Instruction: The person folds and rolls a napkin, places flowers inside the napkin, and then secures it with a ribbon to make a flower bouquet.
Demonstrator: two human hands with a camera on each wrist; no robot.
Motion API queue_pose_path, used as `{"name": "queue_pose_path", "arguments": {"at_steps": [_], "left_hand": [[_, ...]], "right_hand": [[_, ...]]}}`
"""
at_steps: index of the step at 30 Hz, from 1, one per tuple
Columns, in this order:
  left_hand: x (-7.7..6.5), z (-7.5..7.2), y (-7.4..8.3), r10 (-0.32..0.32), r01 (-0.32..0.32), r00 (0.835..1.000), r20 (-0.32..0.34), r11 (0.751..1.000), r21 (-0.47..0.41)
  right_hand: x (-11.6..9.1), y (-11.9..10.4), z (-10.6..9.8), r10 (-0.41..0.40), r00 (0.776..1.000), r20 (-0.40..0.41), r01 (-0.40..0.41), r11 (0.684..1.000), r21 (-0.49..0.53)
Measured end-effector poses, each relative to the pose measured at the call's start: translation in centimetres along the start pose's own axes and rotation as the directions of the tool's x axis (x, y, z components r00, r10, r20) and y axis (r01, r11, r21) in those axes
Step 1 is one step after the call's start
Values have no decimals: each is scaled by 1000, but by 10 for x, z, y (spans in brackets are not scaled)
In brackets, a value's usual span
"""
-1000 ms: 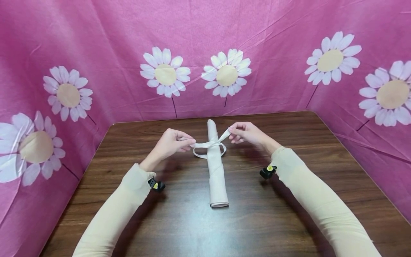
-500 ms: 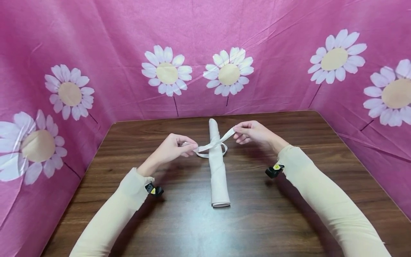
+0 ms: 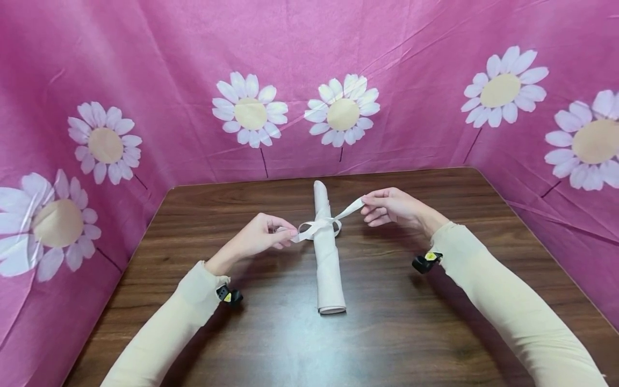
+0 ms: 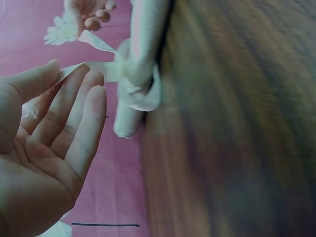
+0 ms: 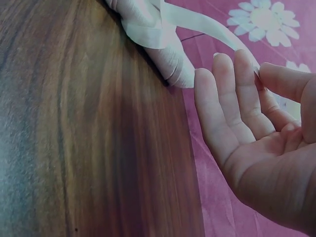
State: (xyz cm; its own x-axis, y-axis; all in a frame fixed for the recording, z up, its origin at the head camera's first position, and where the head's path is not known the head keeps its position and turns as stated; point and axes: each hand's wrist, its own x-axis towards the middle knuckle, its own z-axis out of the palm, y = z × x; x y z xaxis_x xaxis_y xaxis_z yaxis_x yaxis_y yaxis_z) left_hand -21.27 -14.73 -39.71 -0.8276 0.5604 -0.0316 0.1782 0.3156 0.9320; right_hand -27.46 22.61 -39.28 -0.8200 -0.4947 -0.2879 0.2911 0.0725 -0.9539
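Note:
A rolled off-white cloth (image 3: pixel 328 269) lies lengthwise on the table, with a white ribbon (image 3: pixel 349 208) crossed over its upper half. Loops of the ribbon stand out on both sides of the roll. Left of it, my left hand (image 3: pixel 263 234) pinches one ribbon end between thumb and index finger; a frayed tip shows in the left wrist view beside the thumb (image 4: pixel 37 81). My right hand (image 3: pixel 398 209) pinches the other end, held up and to the right. In the right wrist view the ribbon (image 5: pixel 202 22) runs taut from the roll to the fingertips (image 5: pixel 242 57).
The dark wood-grain table (image 3: pixel 271 344) reaches back to a pink cloth backdrop (image 3: pixel 184 64) printed with white daisies, which hangs around three sides. A small black wrist camera (image 3: pixel 231 295) sits on the left sleeve, another black camera (image 3: pixel 425 262) on the right sleeve.
My hands have moved apart, the right one further right, the left one slightly nearer to me. The ribbon's crossing has drawn tighter onto the roll, and its loops are smaller.

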Motion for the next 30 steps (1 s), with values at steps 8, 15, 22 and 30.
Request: {"name": "queue_pose_path", "arguments": {"at_steps": [8,15,22,30], "left_hand": [[-1,5,-14,-11,6,996,93,998,60],[-5,7,-15,-35,22,980,198,998,67],[-7,8,-13,-40,21,953,300,997,68],[-6,7,-12,-64,47,961,270,996,71]], "right_hand": [[-1,3,-1,8,1000,9,-8,1000,3],[-2,3,-1,6,1000,10,-6,1000,-1],[-2,3,-2,9,1000,-3,-9,1000,6],[-2,4,-4,10,1000,-7,-10,1000,-1]]}}
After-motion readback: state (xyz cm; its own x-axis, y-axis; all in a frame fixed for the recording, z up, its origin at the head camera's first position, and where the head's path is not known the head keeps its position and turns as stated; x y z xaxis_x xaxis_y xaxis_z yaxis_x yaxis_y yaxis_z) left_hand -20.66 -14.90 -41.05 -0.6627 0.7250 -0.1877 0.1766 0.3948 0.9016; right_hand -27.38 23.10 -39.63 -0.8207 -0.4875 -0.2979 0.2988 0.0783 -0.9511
